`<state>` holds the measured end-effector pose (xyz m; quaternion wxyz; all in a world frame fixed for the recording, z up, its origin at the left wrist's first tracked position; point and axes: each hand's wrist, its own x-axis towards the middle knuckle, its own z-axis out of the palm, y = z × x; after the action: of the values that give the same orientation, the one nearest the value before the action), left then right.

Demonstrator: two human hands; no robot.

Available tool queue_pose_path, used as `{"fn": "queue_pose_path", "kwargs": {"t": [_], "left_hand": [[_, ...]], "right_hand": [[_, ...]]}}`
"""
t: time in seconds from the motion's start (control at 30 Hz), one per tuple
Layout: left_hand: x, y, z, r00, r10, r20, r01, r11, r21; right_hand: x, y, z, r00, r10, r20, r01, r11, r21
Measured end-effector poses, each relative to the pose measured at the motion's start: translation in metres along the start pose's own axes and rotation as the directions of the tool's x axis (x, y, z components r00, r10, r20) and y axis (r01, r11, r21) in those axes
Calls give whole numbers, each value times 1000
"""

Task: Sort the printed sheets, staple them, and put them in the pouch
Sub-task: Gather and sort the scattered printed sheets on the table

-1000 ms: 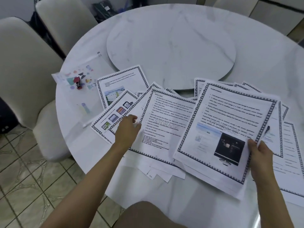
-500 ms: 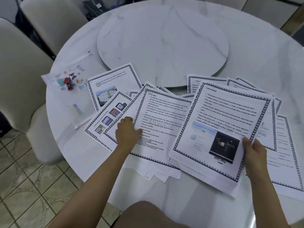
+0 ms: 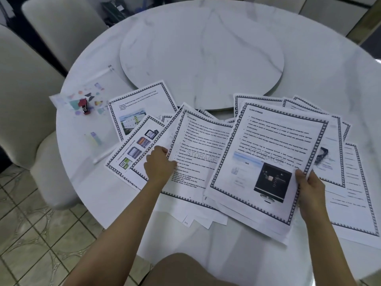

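Clearly I'm mid-sort: my right hand (image 3: 311, 187) pinches the cloud-storage sheet (image 3: 268, 157), my left hand (image 3: 158, 164) fingers the optical-discs sheet (image 3: 198, 153), to gather next

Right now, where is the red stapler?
The red stapler sits at the table's far left, on the clear pouch, left of the spread sheets.

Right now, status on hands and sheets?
Left hand pinching optical-discs sheet. Right hand gripping bordered cloud-storage sheet. Small red stapler untouched on clear pouch.
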<state>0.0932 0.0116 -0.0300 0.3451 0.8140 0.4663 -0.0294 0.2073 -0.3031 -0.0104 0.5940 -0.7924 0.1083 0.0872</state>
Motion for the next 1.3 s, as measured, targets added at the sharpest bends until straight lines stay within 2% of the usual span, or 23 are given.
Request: {"fn": "queue_pose_path", "kwargs": {"t": [0.1,0.27,0.43,0.53,0.57,0.7,0.83,1.03,1.17,1.23,1.3], "left_hand": [[-2,0,0,996,43,72,-31,985,-171],[-6,-5,1,963,253,94,-227,949,-219],[-19,-14,0,947,239,216,-119,882,-455],[-28,-14,-2,926,269,265,-102,853,-512],[-30,-14,-2,927,278,251,-114,849,-515],[-40,-10,-13,935,351,55,-271,806,-526],[-45,-3,-34,888,459,23,-358,722,-593],[-47,14,-65,830,557,-1,-440,655,-615],[-42,17,-81,824,564,65,-427,691,-584],[-37,14,-86,850,515,107,-362,721,-591],[-32,6,-87,879,464,112,-325,754,-572]], "right_hand": [[-3,-1,6,1000,-6,11,6,1000,-6],[-12,-1,22,998,-19,68,22,999,-36],[-28,-1,58,984,-1,179,18,995,-94],[-40,-2,81,965,3,263,26,994,-109],[-45,-4,88,959,-6,283,39,993,-113],[-52,-12,101,953,-39,300,79,990,-121],[-49,-19,97,954,-95,283,137,981,-134],[-48,-16,108,880,75,469,-58,997,-51],[-45,-1,117,787,180,590,-321,936,142],[-51,-6,120,787,197,584,-341,929,147],[-59,-14,123,796,169,582,-292,948,124]]}}
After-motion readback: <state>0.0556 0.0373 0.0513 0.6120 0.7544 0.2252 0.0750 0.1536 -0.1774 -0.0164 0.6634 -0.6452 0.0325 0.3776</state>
